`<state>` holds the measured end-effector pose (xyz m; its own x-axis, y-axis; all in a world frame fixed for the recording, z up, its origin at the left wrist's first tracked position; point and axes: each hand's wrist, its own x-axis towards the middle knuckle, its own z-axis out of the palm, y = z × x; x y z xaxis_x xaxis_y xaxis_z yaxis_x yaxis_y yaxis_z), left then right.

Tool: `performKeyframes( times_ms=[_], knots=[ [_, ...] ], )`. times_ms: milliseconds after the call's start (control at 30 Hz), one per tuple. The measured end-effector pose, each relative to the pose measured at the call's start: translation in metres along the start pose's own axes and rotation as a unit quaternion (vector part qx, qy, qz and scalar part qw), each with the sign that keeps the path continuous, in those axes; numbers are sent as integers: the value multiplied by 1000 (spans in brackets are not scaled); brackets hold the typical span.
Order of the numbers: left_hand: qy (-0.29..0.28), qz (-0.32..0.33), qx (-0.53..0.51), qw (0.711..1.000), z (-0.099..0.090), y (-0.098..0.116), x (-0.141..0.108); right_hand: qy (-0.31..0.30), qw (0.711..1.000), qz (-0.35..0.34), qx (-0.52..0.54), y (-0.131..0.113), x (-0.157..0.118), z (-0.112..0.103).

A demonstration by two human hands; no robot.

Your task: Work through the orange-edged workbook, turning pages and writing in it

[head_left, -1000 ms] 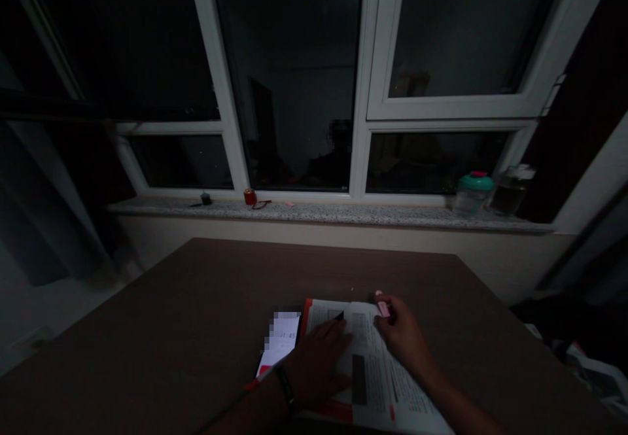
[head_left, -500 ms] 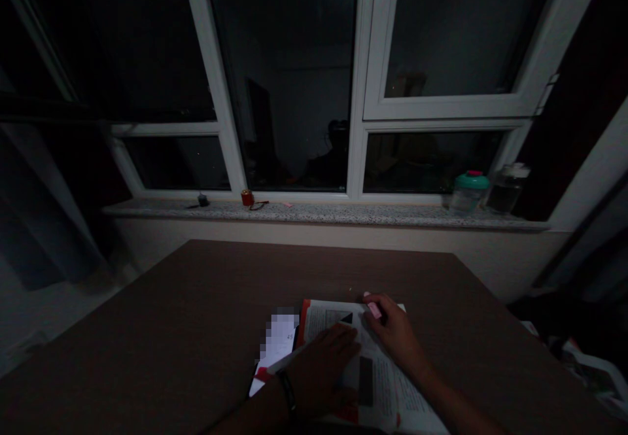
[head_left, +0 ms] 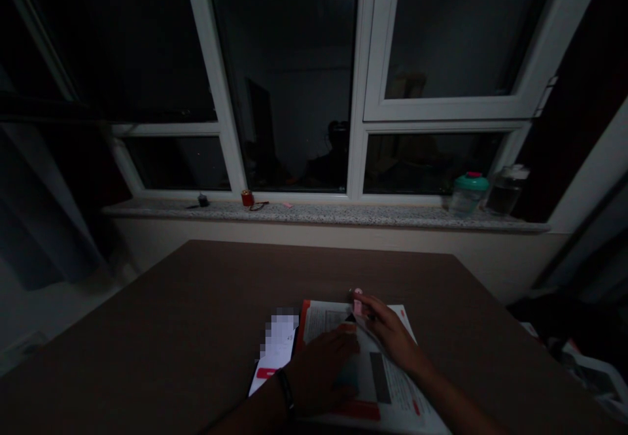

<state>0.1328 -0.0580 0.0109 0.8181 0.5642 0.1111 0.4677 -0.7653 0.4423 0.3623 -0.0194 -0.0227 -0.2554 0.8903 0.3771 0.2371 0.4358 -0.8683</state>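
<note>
On the brown desk [head_left: 147,330], a lit phone [head_left: 277,356] is lying just beside an open workbook [head_left: 392,389]. The left hand [head_left: 321,369], wearing a black wristband [head_left: 285,392], is resting open and flat on the workbook's near page, while the right hand [head_left: 387,333] is closing its fingers around a pink marker [head_left: 358,301], holding it near the workbook's top edge.

White-framed window [head_left: 294,82] above a speckled stone sill [head_left: 318,213], dark night outside
</note>
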Motion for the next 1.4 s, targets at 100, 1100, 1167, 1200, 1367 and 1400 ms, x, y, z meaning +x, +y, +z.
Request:
performKeyframes(
  times_ms=[100,1100,1167,1200,1367,1400],
  knots=[
    [2,-16,-1,1000,3,-3,0,8,1000,14,-7,4,3,4],
    [4,-4,97,995,20,-7,7,161,982,86,53,0,0,3],
    [8,-5,91,996,21,-9,5,184,977,92,62,2,-2,2],
    [12,-7,86,996,21,-9,5,190,975,93,69,3,-2,2],
    [30,-37,73,996,18,-9,4,162,981,74,81,3,-5,3],
    [30,-54,76,995,17,-9,4,163,982,67,74,3,-6,2]
  ],
)
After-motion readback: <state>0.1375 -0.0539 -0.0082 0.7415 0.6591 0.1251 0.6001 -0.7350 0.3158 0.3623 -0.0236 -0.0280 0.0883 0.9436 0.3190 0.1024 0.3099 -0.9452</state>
